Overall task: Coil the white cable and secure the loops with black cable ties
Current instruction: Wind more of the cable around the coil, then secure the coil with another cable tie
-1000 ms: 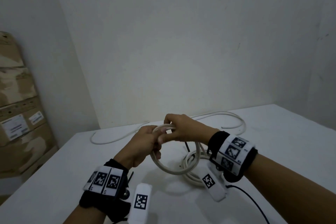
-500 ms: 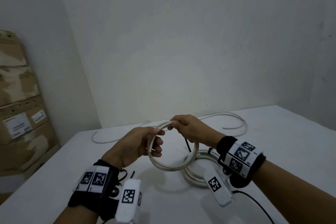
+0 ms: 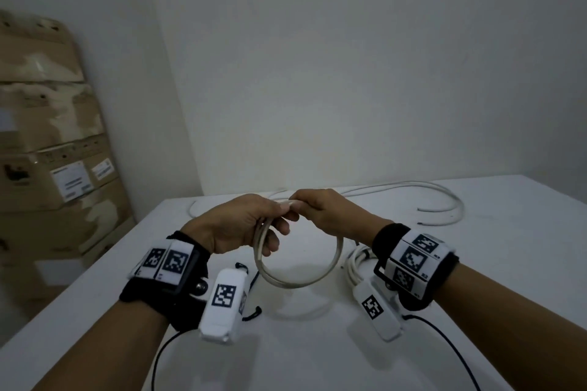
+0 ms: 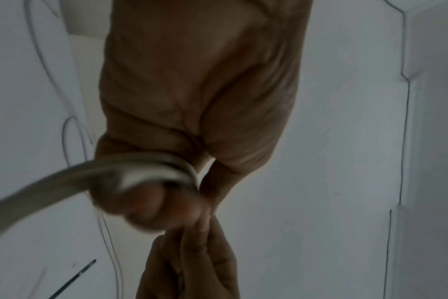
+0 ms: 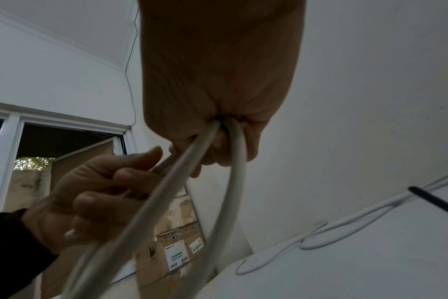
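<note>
A white cable (image 3: 295, 281) hangs as a round loop above the white table (image 3: 317, 343), held at its top by both hands. My left hand (image 3: 251, 225) curls round the loop's left side (image 4: 151, 170). My right hand (image 3: 320, 209) pinches the strands at the top (image 5: 228, 129), touching the left fingertips. More coiled cable (image 3: 357, 267) lies on the table under my right wrist, and a long slack run (image 3: 444, 200) curves along the back. A black cable tie (image 5: 435, 202) lies on the table; another (image 4: 74, 279) shows in the left wrist view.
Stacked cardboard boxes (image 3: 47, 168) stand against the wall left of the table. Thin black wires (image 3: 444, 336) trail from the wrist cameras over the near table. White walls close the back and right.
The hands parted half a second ago, opening the loop wider, and have now come back together at its top. The view has drawn closer and both wrists sit lower.
</note>
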A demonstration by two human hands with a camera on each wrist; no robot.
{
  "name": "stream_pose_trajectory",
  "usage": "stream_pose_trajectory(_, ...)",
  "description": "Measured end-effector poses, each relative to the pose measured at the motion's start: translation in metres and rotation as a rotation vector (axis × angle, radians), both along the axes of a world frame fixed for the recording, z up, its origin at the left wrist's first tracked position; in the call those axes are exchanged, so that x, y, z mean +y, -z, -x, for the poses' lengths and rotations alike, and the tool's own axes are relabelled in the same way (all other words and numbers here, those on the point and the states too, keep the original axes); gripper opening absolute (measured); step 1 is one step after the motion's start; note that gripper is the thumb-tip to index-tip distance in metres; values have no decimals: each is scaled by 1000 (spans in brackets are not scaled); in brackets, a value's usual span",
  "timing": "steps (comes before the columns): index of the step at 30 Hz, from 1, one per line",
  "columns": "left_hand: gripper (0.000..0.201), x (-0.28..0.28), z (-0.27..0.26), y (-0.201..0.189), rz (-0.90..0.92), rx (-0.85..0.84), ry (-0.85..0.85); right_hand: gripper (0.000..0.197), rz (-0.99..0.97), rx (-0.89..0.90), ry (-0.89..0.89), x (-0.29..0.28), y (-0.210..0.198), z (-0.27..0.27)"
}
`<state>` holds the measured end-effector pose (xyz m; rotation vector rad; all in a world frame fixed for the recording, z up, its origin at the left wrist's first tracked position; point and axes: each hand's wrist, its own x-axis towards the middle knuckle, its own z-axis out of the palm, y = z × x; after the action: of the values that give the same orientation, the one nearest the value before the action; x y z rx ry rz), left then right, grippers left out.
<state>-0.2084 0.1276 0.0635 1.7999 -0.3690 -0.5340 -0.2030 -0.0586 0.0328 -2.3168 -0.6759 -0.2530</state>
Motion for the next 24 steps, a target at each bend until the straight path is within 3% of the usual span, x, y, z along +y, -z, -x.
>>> stream_pose_trajectory(2,29,12,0,1,31,36,-23,22,-12,-11,-20,12,3,-4)
stream_pose_trajectory(5,29,26,1,3,-48,-37,-115,20,-43,27,-57,33,6,-10)
stream_pose_trajectory(7,29,40,1,3,-87,-82,-170,22,-109,128,-67,46,9,-12)
stream_pose_trajectory(9,30,53,-1,1,-102,-95,-234,36,-221,247,-46,50,13,-11)
stream_pose_trajectory(12,32,79,-4,-1,-104,-95,-339,48,-269,391,103,53,22,-17)
stream_pose_trajectory(14,39,95,-7,-1,-81,-92,-391,32,-66,485,181,55,29,-19)
stream_pose_trajectory(16,45,108,-10,0,-43,-85,-433,23,222,596,112,61,38,-17)
stream_pose_trajectory(19,41,117,-12,1,-28,-94,-466,33,460,678,-29,80,53,-9)
stream_pose_trajectory(22,35,117,-10,3,-36,-115,-481,48,651,579,-72,101,64,1)
stream_pose_trajectory(24,32,116,-8,4,-27,-117,-491,48,776,453,-93,110,71,5)
